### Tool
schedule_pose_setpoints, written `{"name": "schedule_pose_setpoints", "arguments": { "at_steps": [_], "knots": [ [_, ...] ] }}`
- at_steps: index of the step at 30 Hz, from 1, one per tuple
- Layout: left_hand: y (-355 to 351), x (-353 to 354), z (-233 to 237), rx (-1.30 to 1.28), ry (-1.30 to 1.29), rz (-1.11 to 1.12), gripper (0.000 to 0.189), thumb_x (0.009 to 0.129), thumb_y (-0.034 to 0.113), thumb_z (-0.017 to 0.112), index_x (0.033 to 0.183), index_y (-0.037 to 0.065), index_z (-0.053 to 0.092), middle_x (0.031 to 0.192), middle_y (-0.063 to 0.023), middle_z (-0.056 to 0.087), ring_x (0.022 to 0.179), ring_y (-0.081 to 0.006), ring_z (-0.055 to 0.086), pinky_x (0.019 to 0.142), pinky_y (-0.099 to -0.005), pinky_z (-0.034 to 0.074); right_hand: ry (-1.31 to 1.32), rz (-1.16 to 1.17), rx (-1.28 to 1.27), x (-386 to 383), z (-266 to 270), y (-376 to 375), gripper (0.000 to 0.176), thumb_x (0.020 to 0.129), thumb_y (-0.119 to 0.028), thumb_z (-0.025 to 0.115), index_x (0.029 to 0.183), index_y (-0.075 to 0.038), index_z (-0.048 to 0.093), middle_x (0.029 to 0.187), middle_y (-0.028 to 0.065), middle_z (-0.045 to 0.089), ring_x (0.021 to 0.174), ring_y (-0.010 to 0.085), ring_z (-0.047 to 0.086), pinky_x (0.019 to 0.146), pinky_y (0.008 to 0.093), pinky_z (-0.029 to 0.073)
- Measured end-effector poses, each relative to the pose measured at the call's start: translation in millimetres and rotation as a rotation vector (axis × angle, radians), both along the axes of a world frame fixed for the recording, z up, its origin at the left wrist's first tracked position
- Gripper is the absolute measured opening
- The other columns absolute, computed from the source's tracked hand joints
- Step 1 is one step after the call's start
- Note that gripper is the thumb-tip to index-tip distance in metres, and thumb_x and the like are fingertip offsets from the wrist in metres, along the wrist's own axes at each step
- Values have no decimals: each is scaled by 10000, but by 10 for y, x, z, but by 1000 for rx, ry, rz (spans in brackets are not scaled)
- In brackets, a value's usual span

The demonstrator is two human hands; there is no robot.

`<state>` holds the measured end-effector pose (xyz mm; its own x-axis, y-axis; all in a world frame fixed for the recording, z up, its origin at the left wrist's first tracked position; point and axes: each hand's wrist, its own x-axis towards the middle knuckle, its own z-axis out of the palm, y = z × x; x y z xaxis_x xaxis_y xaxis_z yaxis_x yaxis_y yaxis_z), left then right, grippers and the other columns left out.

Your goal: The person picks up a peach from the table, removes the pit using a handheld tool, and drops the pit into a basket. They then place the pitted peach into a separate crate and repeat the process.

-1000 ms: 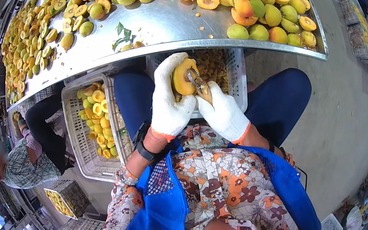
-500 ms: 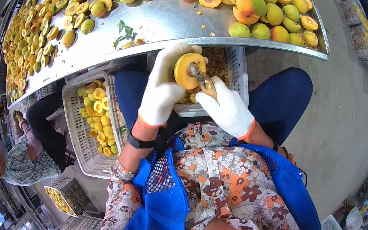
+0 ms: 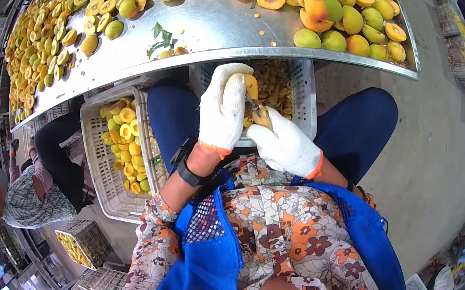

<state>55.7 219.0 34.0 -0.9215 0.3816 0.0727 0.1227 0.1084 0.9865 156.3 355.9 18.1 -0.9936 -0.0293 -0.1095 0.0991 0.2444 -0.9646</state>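
Note:
Both my hands wear white gloves with orange cuffs. My left hand (image 3: pixel 224 104) is wrapped round a yellow peach half (image 3: pixel 251 86), which is turned edge-on and partly hidden by the fingers. In my right hand (image 3: pixel 290 146) I grip the wooden handle of a pitting tool (image 3: pixel 262 119). Its metal end touches the peach half, and the contact spot is hard to see. Below the hands, between my knees, a crate (image 3: pixel 309 96) holds brown and yellowish pieces that look like peach pits.
A metal table (image 3: pixel 202 28) in front carries many cut peaches (image 3: pixel 320 7) and some green leaves (image 3: pixel 161 39). Left of my leg stands a pale crate (image 3: pixel 96 169) of hollowed peach halves (image 3: pixel 127 150). Another person (image 3: pixel 39 194) sits at the far left, near more crates (image 3: pixel 84 246).
My left hand has turned the peach half from facing up to edge-on, its fingers now covering more of it. The right hand stays almost in place with the tool.

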Motion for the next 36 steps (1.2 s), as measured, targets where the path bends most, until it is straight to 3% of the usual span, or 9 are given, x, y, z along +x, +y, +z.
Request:
{"name": "schedule_pose_setpoints", "arguments": {
  "at_steps": [2, 3, 5, 8, 13, 17, 26, 32, 36],
  "knots": [
    [49, 10, -26, -57, 219, 37, 236, 1010, 132, 553, 1197, 5, 620, 1019, -151, 673, 876, -238, 672, 821, -339, 534, -647, 0, -1065, -41, 72, 81, 316, 1028, -270, 573, 1268, -67, 559, 829, 56, 643, 699, 160, 632, 579, 296, 474],
    [59, 25, -45, -114, 433, 77, 236, 995, 119, 572, 1195, 4, 621, 1048, -178, 667, 896, -286, 682, 832, -357, 539, -650, -1, -1064, -45, 47, 110, 316, 1028, -270, 573, 1268, -67, 559, 829, 56, 643, 699, 160, 632, 579, 296, 474],
    [21, -20, -79, -138, 496, 7, 265, 1012, 93, 507, 1241, -4, 601, 1131, -128, 642, 1014, -191, 641, 924, -318, 510, -784, 246, -1492, -61, 18, 133, 238, 1049, -233, 548, 1265, -134, 550, 736, -44, 536, 558, 63, 503, 461, 250, 371],
    [49, -27, -53, -41, 173, -78, 301, 1050, 174, 470, 1255, -17, 582, 1137, -134, 647, 1023, -200, 639, 930, -323, 509, -680, -17, -935, -49, 228, 83, 178, 1054, -227, 540, 1216, -153, 542, 681, -57, 484, 466, 67, 431, 394, 246, 304],
    [108, 1, -278, 265, 34, -45, 355, 1095, 289, 422, 1254, 7, 566, 1140, -138, 656, 999, -182, 634, 907, -327, 516, -717, 70, -1120, -51, 198, 158, 77, 1058, -227, 528, 1101, -163, 535, 651, -50, 459, 412, 55, 380, 351, 229, 268],
    [45, -174, -260, 397, -169, -311, 376, 1087, 301, 417, 1257, 4, 574, 1082, -110, 669, 969, -156, 626, 878, -301, 509, -771, 200, -1380, -52, 120, 194, 113, 1074, -254, 489, 1026, -164, 539, 621, -45, 426, 384, 55, 346, 333, 219, 247],
    [-204, -589, -243, 261, -149, -734, 320, 1035, 237, 509, 1176, -11, 653, 1142, -120, 679, 1066, -200, 637, 970, -352, 498, -752, 242, -1195, -98, 145, 123, 196, 1080, -266, 465, 953, -129, 524, 573, -47, 381, 364, 45, 283, 335, 222, 217],
    [-52, -243, -281, 421, -213, -241, 368, 1065, 312, 473, 1192, -3, 613, 1029, -92, 666, 911, -149, 629, 850, -304, 519, -752, 158, -1050, -246, 250, 94, 195, 1075, -241, 448, 955, -101, 512, 599, -23, 400, 381, 60, 315, 340, 230, 226],
    [-267, -385, -184, 350, -178, -547, 503, 1058, 466, 456, 1147, -3, 617, 1019, -134, 683, 924, -193, 647, 860, -348, 527, -808, 410, -1196, -199, 152, 102, 246, 1095, -330, 451, 1007, -125, 553, 531, -45, 368, 355, 54, 297, 366, 246, 235]
  ]
}}
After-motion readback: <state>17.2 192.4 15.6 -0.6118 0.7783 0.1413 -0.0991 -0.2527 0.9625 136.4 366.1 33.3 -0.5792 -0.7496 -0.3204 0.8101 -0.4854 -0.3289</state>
